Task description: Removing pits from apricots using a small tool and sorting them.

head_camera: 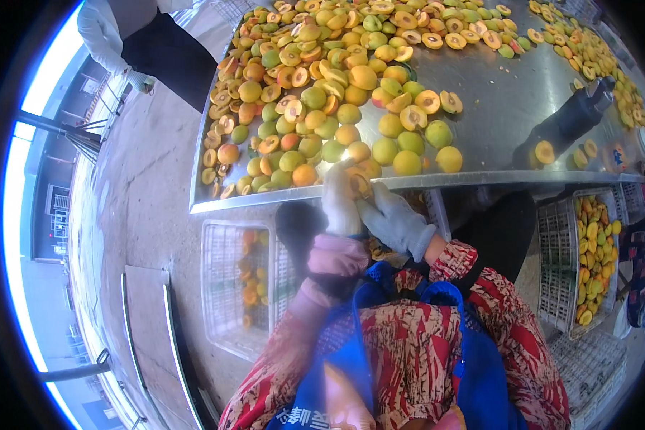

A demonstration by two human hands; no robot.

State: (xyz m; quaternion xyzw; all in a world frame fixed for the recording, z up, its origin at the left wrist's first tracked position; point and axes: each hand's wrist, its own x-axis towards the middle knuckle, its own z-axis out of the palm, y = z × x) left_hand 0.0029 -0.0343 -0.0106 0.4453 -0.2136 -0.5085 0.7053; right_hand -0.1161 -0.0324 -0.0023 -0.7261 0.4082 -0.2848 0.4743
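Observation:
My left hand (343,201), in a white glove, holds a cut stone fruit (361,185) just over the near edge of the steel table. Its orange flesh shows a brown hollow or pit. My right hand (396,223), in a grey-blue glove, closes its fingers on the same fruit from the other side. Whether a small tool sits between the hands is hidden. Close beyond them on the table lie whole and halved yellow-green stone fruits (301,118), which look like apricots.
The steel table (478,107) has a raised rim and bears a dark, long object (570,115). More fruit halves (586,48) lie along its far right. Plastic crates with fruit stand at left (209,301) and right (556,269) below. Another person's gloved hand (138,80) is at upper left.

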